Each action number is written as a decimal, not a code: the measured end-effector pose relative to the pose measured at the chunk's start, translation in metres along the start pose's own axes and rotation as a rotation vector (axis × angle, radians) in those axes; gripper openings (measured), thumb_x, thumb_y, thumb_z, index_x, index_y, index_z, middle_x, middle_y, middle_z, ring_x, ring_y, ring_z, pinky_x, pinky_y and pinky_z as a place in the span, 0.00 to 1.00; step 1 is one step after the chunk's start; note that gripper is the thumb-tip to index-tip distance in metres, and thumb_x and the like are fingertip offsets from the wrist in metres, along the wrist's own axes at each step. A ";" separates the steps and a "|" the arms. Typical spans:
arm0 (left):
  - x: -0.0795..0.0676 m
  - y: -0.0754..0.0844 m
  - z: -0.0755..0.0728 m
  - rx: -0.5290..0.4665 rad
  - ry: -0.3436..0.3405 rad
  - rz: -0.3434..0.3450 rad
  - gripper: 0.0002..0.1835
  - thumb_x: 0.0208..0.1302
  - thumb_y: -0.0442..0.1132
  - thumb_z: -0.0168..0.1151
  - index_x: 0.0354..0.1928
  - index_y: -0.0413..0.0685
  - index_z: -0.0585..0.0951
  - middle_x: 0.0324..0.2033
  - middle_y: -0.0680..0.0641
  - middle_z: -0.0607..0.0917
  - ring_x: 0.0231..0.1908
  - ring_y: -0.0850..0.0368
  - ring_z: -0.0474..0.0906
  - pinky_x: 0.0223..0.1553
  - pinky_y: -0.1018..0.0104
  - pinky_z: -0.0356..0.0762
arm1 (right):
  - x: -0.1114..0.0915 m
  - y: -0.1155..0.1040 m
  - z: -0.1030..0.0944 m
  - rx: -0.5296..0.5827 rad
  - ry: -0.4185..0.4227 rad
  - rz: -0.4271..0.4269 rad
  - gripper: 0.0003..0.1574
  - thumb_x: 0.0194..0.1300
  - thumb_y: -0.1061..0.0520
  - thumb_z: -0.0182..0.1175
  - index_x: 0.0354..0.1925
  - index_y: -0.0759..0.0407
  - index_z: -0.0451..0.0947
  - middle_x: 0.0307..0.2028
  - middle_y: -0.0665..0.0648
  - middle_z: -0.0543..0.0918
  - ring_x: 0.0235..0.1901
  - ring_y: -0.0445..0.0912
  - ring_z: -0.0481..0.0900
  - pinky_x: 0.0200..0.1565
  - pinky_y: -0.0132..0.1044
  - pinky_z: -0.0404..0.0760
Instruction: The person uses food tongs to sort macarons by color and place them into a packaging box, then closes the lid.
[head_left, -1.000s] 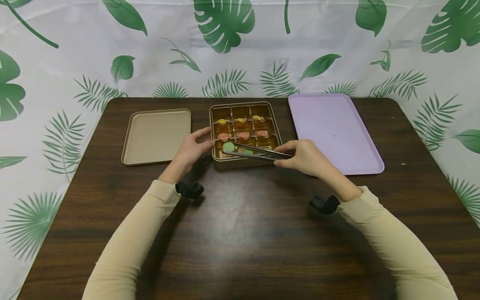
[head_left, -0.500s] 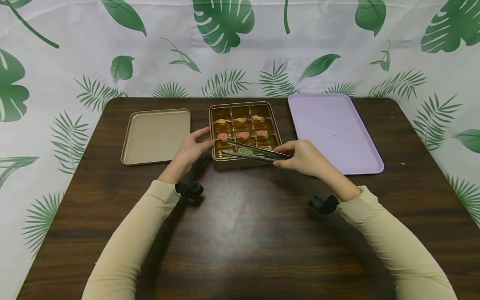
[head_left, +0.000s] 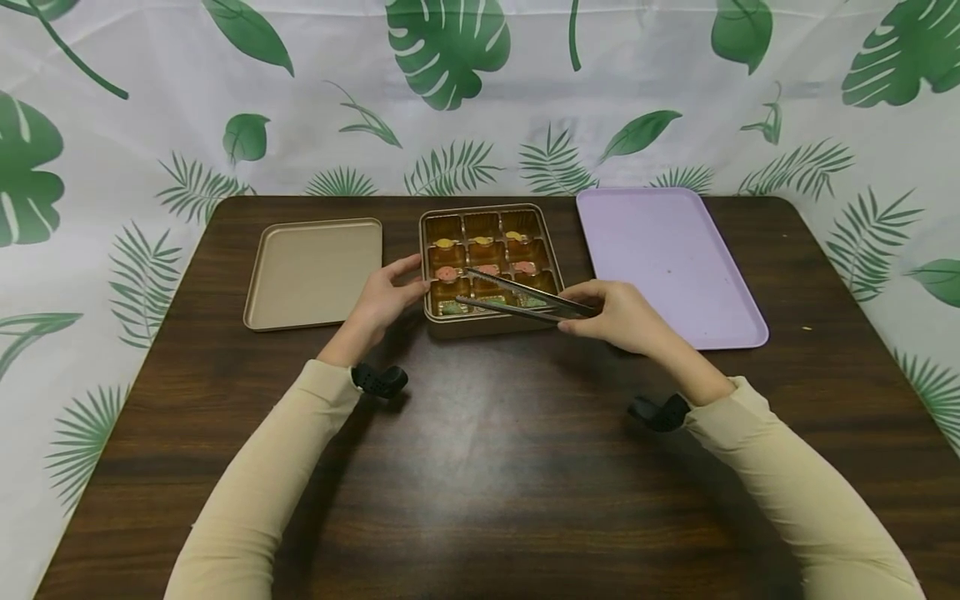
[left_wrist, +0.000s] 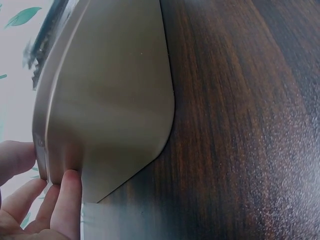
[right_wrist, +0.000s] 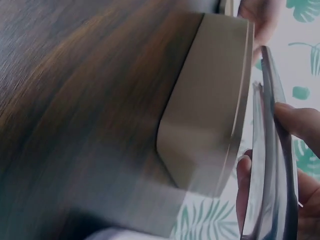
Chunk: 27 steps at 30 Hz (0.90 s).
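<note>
A square gold tin point(head_left: 495, 327) holds a tray divided into compartments. Yellow macarons point(head_left: 444, 243) sit in the back row, pink macarons point(head_left: 447, 273) in the middle, green macarons point(head_left: 453, 307) in front. My left hand point(head_left: 384, 298) rests its fingertips against the tin's left side; in the left wrist view, fingers point(left_wrist: 68, 200) touch the outer wall close under the rim. My right hand point(head_left: 618, 315) grips metal tongs point(head_left: 525, 304) between thumb and fingers. Their arms are parted, with nothing between the tips, which overlap the front and middle compartments.
A flat gold lid point(head_left: 315, 273) lies on the dark wooden table point(head_left: 480, 467) left of the tin. To the right lies a lilac tray point(head_left: 667, 267). A leaf-patterned cloth point(head_left: 525, 108) hangs behind the table.
The green macaron held in the tongs has gone down into the front left compartment and been let go. The right hand has then drawn the tongs slightly right. The left hand stays put.
</note>
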<state>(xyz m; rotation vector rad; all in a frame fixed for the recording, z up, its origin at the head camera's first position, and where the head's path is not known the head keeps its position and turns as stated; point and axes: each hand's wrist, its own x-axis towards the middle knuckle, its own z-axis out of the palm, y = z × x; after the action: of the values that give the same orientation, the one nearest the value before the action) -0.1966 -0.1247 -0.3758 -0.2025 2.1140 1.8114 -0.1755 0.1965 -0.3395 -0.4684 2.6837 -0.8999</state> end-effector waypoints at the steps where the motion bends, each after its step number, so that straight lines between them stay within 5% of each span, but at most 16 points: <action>1: 0.000 0.000 0.000 0.000 0.001 -0.001 0.30 0.71 0.35 0.52 0.73 0.49 0.59 0.72 0.44 0.60 0.70 0.50 0.61 0.67 0.59 0.67 | -0.001 0.002 -0.002 0.001 0.010 0.003 0.29 0.58 0.53 0.68 0.56 0.63 0.78 0.52 0.67 0.81 0.54 0.59 0.78 0.55 0.54 0.76; 7: 0.000 0.000 0.000 0.010 0.003 0.003 0.30 0.71 0.35 0.52 0.73 0.50 0.59 0.72 0.45 0.60 0.70 0.50 0.61 0.67 0.59 0.67 | -0.010 0.015 -0.018 0.027 0.060 0.055 0.30 0.59 0.52 0.67 0.57 0.63 0.76 0.54 0.68 0.80 0.54 0.60 0.77 0.53 0.54 0.76; 14: -0.001 -0.001 0.000 0.005 0.003 0.001 0.30 0.71 0.36 0.52 0.73 0.50 0.59 0.72 0.46 0.60 0.70 0.51 0.61 0.67 0.59 0.67 | -0.019 0.043 -0.037 0.032 0.129 0.135 0.31 0.59 0.47 0.67 0.56 0.61 0.77 0.51 0.67 0.82 0.46 0.54 0.80 0.38 0.29 0.76; 22: 0.001 -0.001 -0.001 0.000 0.001 -0.001 0.30 0.71 0.35 0.52 0.73 0.49 0.59 0.72 0.45 0.60 0.70 0.50 0.61 0.67 0.59 0.67 | -0.029 0.079 -0.062 -0.008 0.242 0.258 0.35 0.59 0.43 0.65 0.59 0.61 0.75 0.52 0.70 0.80 0.48 0.54 0.76 0.33 0.22 0.69; 27: 0.000 0.000 -0.001 0.010 -0.003 -0.004 0.30 0.71 0.36 0.52 0.73 0.49 0.59 0.72 0.44 0.60 0.70 0.50 0.61 0.67 0.58 0.67 | -0.036 0.102 -0.076 -0.002 0.309 0.346 0.40 0.60 0.40 0.63 0.62 0.63 0.72 0.55 0.73 0.77 0.36 0.28 0.72 0.29 0.17 0.69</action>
<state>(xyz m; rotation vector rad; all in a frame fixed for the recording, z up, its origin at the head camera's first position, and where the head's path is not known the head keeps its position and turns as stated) -0.1968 -0.1254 -0.3755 -0.2011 2.1192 1.7979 -0.1912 0.3277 -0.3384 0.1502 2.9071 -0.9259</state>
